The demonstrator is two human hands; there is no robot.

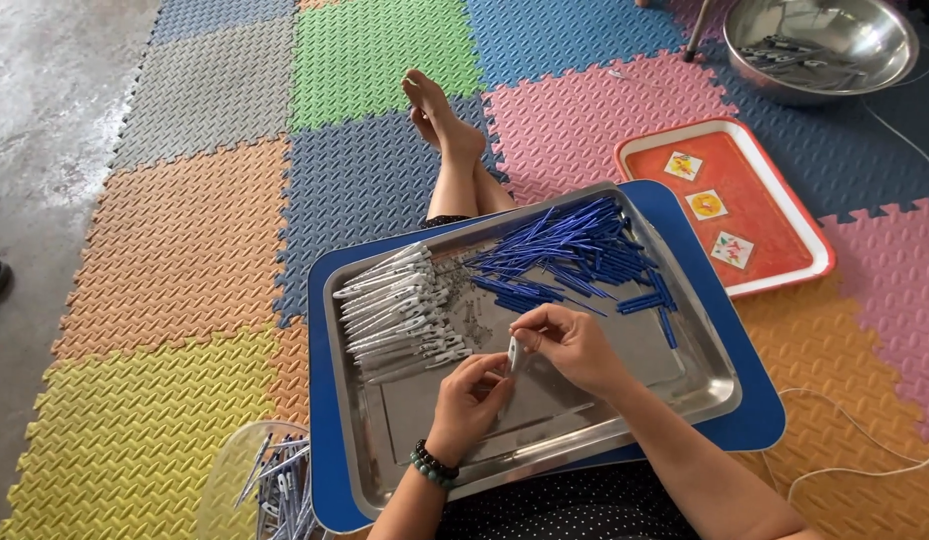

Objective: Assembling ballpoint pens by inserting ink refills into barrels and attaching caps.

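My grip is closing from both sides on one small pale plastic pen part [512, 353], just below the centre of the frame: my right hand [574, 345] is pinching its upper end between thumb and fingertips, and my left hand [471, 400], wearing a dark beaded bracelet [433, 465], is clamping its lower end. I am holding it just above the bare middle of the shiny rectangular steel tray [704, 395], which is resting on a blue plastic board [759, 420] across my lap. The part is looking slim, short and whitish; I am judging it feather-light, stiff, smooth enough to slip, so pinching it at the ends is suiting it best. Silver-white clipped pen barrels [399, 310] are lying in a row left of centre, and thin blue plastic rods [574, 255] are lying heaped above the centre.
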